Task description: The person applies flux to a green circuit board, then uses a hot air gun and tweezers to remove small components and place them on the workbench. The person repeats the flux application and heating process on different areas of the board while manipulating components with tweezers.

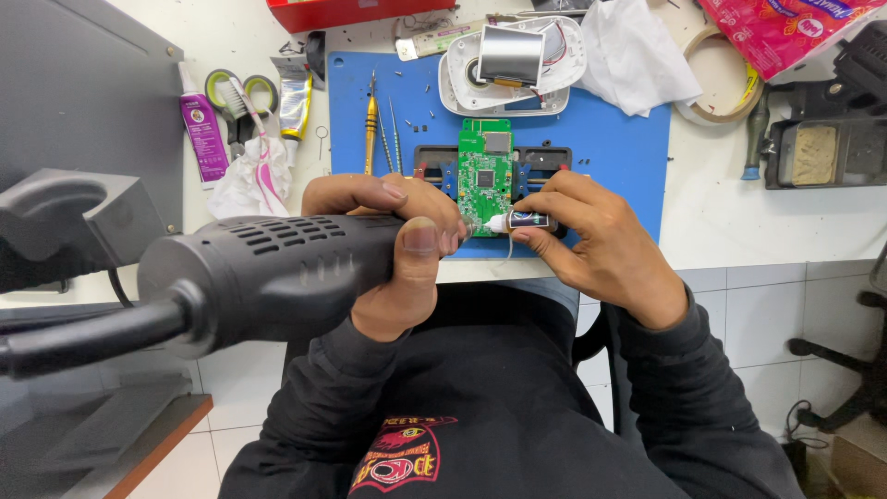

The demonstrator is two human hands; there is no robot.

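There were two hands [388, 231], one hot-air gun [268, 277], one green board [485, 171], one blue mat [610, 139], two tubes [203, 129], one pair of scissors [242, 97], two tweezers [390, 134], one screwdriver [370, 129] and one tape roll [725, 74].

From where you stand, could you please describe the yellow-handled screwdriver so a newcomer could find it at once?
Start at the blue work mat in the middle of the white bench. Near the mat's left edge, just above the left hand gripping the black hot air gun, lies the yellow-handled screwdriver. Its amber handle sets it apart from the thin bare-metal tools beside it.
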